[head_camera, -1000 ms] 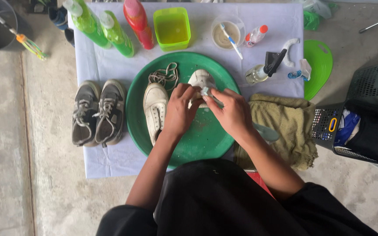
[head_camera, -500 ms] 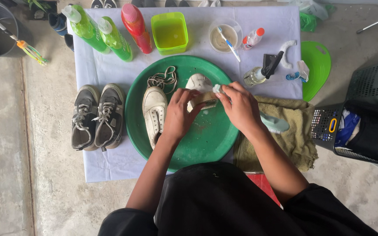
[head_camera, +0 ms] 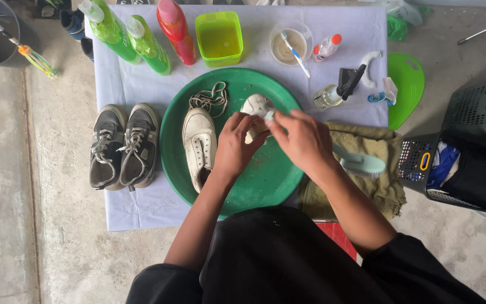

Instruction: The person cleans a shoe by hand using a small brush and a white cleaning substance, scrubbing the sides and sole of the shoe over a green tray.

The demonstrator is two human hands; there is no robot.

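While L hand [head_camera: 234, 147] grips white shoe [head_camera: 256, 108] from its near side, R hand [head_camera: 305, 141] pinches small whitish thing [head_camera: 269, 115] vs. shoe; toe end points away, over green basin [head_camera: 265, 180].

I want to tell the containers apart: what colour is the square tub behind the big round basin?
The square tub is bright yellow-green; the head view shows it.

Glossy plastic basin [head_camera: 265, 186]; rough towel [head_camera: 386, 169]; matt cloth [head_camera: 136, 208].

Soft, even daylight, bright throughout. Shadows are faint and short. Focus is sharp, with slight bending at the frame edges
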